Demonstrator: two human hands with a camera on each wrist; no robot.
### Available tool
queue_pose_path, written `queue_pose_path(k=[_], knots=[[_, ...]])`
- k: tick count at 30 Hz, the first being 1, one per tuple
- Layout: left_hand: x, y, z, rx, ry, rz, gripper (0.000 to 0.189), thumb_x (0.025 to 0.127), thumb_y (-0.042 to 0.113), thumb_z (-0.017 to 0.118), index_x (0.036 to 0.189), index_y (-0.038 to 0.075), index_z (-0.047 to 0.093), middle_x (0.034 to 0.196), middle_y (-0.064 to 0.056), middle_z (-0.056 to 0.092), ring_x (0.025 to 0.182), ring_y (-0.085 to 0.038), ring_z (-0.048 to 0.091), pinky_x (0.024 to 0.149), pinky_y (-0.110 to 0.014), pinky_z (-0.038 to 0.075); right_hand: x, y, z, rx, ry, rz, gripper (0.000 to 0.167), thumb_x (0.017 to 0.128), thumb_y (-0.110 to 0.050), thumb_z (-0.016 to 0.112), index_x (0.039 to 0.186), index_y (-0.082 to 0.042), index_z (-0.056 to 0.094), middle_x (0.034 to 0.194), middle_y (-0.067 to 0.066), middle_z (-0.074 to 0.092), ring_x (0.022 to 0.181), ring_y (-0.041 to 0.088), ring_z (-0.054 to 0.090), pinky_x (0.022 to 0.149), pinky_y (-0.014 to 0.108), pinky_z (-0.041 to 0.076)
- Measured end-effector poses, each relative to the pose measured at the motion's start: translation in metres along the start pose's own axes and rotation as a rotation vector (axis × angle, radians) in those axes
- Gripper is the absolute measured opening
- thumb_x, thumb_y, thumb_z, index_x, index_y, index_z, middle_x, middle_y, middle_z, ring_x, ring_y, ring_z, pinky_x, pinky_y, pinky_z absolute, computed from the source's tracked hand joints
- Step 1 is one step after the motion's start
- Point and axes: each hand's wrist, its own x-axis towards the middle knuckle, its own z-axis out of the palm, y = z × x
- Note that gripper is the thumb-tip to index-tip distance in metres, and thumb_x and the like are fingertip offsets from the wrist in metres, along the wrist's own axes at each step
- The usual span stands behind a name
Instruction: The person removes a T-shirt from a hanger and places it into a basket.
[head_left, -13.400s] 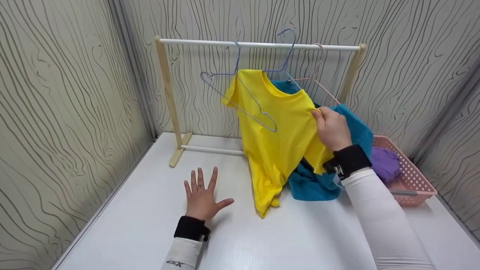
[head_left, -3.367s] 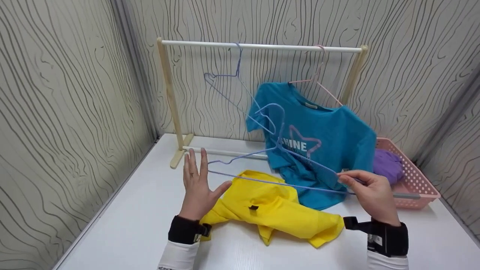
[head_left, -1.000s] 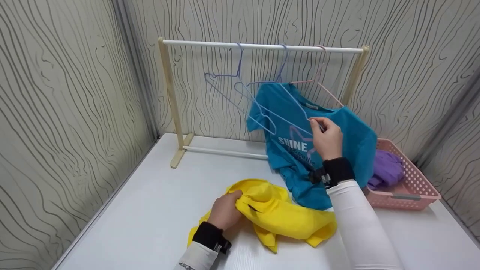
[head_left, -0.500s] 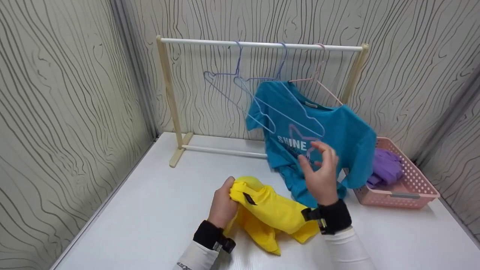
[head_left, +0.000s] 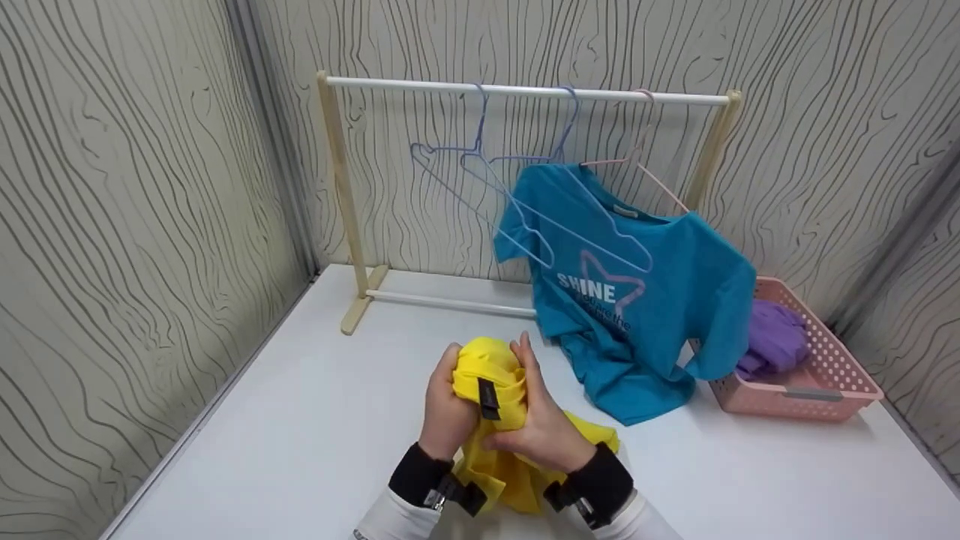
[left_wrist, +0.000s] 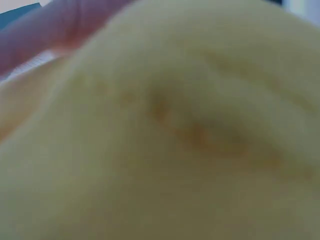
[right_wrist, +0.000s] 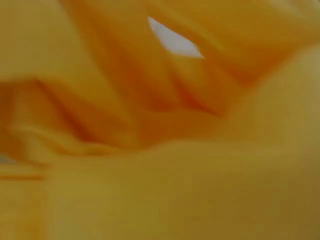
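A yellow T-shirt point(head_left: 491, 364) is bunched up between both hands over the front of the table, its black neck label point(head_left: 489, 397) turned toward me. On its left side, my left hand point(head_left: 446, 409) grips the gathered cloth. My right hand point(head_left: 547, 427) holds the bunch from the right, thumb across the front and fingers pointing up behind it. The lower folds of the shirt hang between the wrists. Yellow fabric point(left_wrist: 150, 175) fills most of the left wrist view, blurred. In the right wrist view, creased yellow cloth point(right_wrist: 175, 190) covers nearly everything.
A rack with a white rail point(head_left: 405, 85) stands behind, carrying two bare purple hangers and a pink hanger point(head_left: 660, 184). The pink one bears a teal T-shirt point(head_left: 660, 300) reaching the table point(head_left: 300, 420). At right sits a pink basket point(head_left: 832, 405) with purple cloth point(head_left: 772, 337).
The yellow T-shirt came off its purple hanger, which returned to the rail. My right hand then let go of that hanger and joined the left on the shirt, now gathered up more tightly.
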Motion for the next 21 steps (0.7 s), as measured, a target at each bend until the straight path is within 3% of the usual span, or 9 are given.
queue_pose_path(k=[3,7,12,15,18,21], knots=[[-0.002,0.001,0.001,-0.02,-0.037,0.082,0.015,0.092,-0.001,0.065,0.095,0.002,0.051,0.081,-0.007,0.049,0.08,-0.006,0.05,0.077,-0.024,0.045,0.003,0.004,0.009,0.108,0.03,0.034,0.136,0.078,-0.015,0.091,0.163,-0.04,-0.013,0.173,0.01,0.011,0.15,0.032,0.033,0.126,0.053,0.027],[-0.004,0.001,0.0,-0.053,-0.075,0.158,0.019,0.089,-0.003,0.067,0.094,0.0,0.049,0.078,-0.014,0.045,0.078,-0.006,0.049,0.074,-0.025,0.043,0.004,0.009,0.012,0.202,0.064,0.033,0.114,0.083,-0.005,0.084,0.164,-0.032,0.009,0.161,0.013,0.035,0.133,0.03,0.048,0.118,0.045,0.04],[-0.007,0.003,-0.002,-0.074,-0.136,0.156,0.024,0.087,0.004,0.072,0.096,0.001,0.05,0.08,-0.015,0.048,0.081,-0.008,0.052,0.075,-0.025,0.044,0.002,0.012,0.009,0.121,0.133,-0.028,0.079,0.084,0.001,0.078,0.15,-0.016,0.038,0.145,0.015,0.052,0.119,0.025,0.055,0.109,0.036,0.047],[-0.006,0.002,-0.002,-0.064,-0.162,0.156,0.025,0.087,0.004,0.073,0.098,0.001,0.051,0.085,-0.015,0.053,0.085,-0.008,0.053,0.079,-0.025,0.046,0.003,0.011,0.006,0.046,0.231,-0.095,0.064,0.083,0.005,0.076,0.14,-0.007,0.048,0.135,0.014,0.06,0.113,0.017,0.059,0.105,0.029,0.048],[-0.003,0.002,-0.002,-0.034,-0.205,0.143,0.023,0.091,0.006,0.074,0.102,0.003,0.054,0.098,-0.013,0.061,0.097,-0.01,0.058,0.089,-0.027,0.05,0.003,0.008,-0.001,0.015,0.325,-0.149,0.053,0.085,0.007,0.073,0.133,-0.003,0.054,0.126,0.008,0.065,0.107,0.013,0.061,0.102,0.025,0.05],[-0.001,0.002,-0.005,0.034,-0.252,0.128,0.028,0.092,0.01,0.075,0.116,0.009,0.059,0.119,-0.007,0.067,0.114,-0.014,0.061,0.101,-0.032,0.051,0.001,0.004,-0.012,0.042,0.381,-0.147,0.046,0.091,0.004,0.071,0.133,-0.004,0.054,0.119,-0.001,0.066,0.104,0.015,0.063,0.099,0.026,0.052]])
